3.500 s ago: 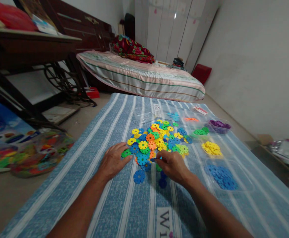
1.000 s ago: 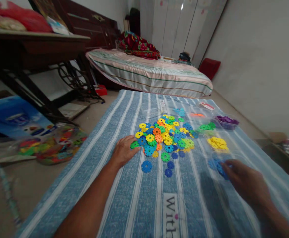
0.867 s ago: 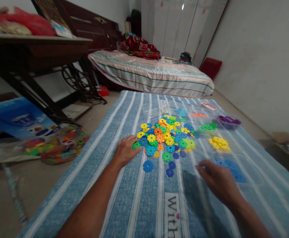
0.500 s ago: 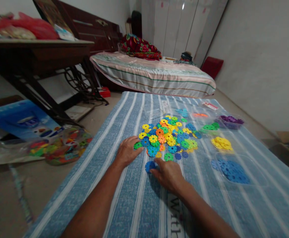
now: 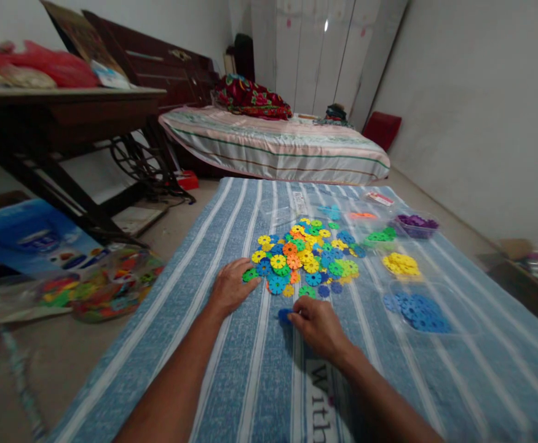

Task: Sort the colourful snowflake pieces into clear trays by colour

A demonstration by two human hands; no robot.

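A heap of flat plastic snowflake discs [image 5: 305, 258] in yellow, green, blue and orange lies on a blue striped cloth [image 5: 232, 369]. My left hand [image 5: 230, 287] rests flat at the heap's left edge, fingers spread, touching a green disc. My right hand [image 5: 317, 323] is closed in a pinch on a dark blue disc [image 5: 284, 316] just in front of the heap. To the right, clear trays hold sorted discs: dark blue [image 5: 419, 311], yellow [image 5: 400, 264], green [image 5: 380, 235] and purple [image 5: 414, 221].
A bag of mixed discs [image 5: 107, 286] and a blue box [image 5: 29, 237] lie on the floor at left, beside a dark table [image 5: 66, 104]. A striped mattress [image 5: 273, 147] lies behind the cloth. A white wall runs along the right.
My right hand went to the dark blue tray at right, then came back to the loose blue discs in front of the heap and pinched one. My left hand stayed put.
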